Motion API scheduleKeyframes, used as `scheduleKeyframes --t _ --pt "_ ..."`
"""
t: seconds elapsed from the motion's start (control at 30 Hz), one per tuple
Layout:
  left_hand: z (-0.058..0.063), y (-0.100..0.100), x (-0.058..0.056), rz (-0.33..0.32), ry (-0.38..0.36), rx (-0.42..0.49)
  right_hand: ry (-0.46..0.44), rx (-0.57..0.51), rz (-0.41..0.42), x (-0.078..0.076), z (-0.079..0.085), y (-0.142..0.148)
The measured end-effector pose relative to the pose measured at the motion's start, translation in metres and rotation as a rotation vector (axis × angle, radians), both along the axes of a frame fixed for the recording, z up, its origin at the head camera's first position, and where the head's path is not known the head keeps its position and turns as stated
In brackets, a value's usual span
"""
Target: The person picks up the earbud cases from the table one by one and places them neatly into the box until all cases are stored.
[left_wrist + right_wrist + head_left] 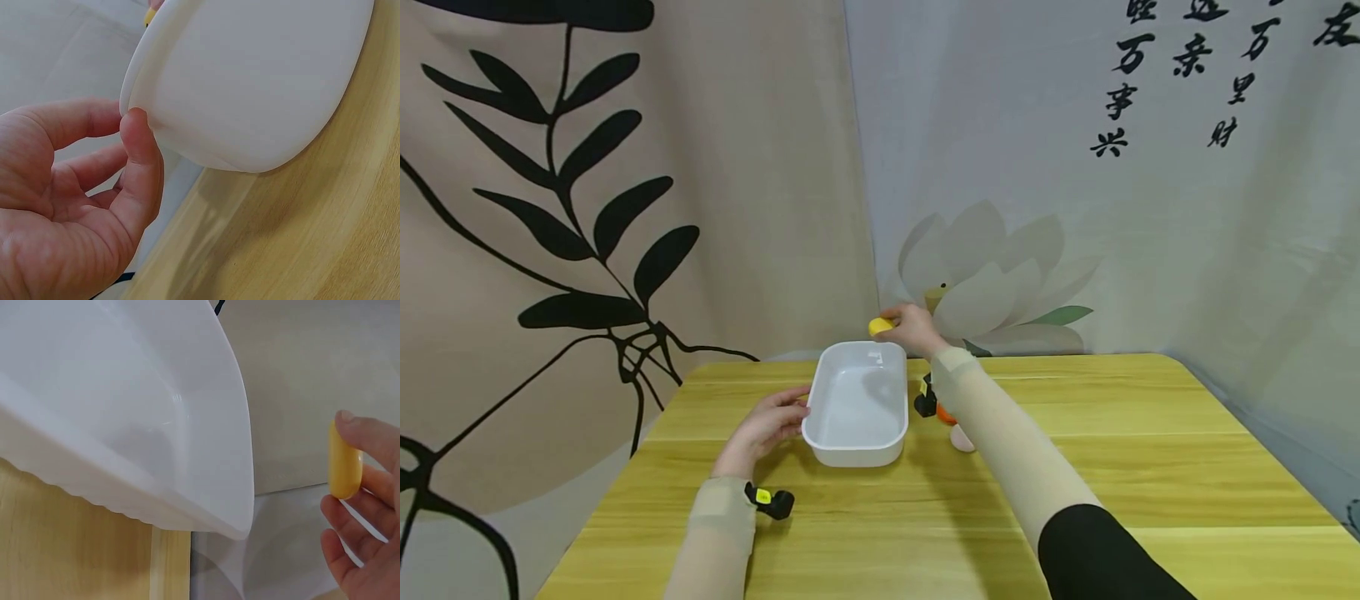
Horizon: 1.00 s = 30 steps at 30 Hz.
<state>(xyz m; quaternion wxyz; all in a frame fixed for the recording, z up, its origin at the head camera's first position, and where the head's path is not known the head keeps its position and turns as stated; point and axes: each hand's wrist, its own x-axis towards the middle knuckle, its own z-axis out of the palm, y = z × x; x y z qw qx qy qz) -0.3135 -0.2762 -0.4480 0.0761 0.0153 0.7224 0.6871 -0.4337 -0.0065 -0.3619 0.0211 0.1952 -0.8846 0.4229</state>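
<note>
A white rectangular basin with rounded corners [857,457] is over the far middle of the table. My left hand [769,425] holds its left side; in the left wrist view, thumb and fingers pinch the rim [128,78]. Past the basin's far right corner, my right hand [914,330] holds a small yellow rounded object [344,461] between thumb and fingers. It looks like a smooth, stubby capsule in the right wrist view; its exact kind is unclear. The inside of the basin [215,425] shows only bare white surface and a soft shadow.
On the wooden table [1150,467], an orange object [947,415] and a pale pink rounded object [961,439] lie right of the basin, partly hidden by my right forearm. Behind the table's far edge hangs a printed curtain [760,167].
</note>
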Motion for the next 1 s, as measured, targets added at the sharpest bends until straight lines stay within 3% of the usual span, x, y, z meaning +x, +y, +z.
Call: scheduleKeyframes --t 0.33,0.67,0.9,1.0 --pt "0.0 -0.001 0.0 -0.03 0.006 0.043 -0.012 -0.029 -0.016 -0.001 -0.006 -0.006" --pt "0.0 0.001 0.001 -0.012 0.007 0.031 -0.031 -0.029 -0.014 0.003 -0.011 -0.014" --pt "0.0 -0.001 0.004 -0.07 0.074 0.061 -0.01 -0.024 -0.007 0.004 -0.015 -0.02" --pt "0.001 0.001 0.005 -0.063 0.067 0.054 -0.005 -0.027 -0.004 0.003 -0.017 -0.021"
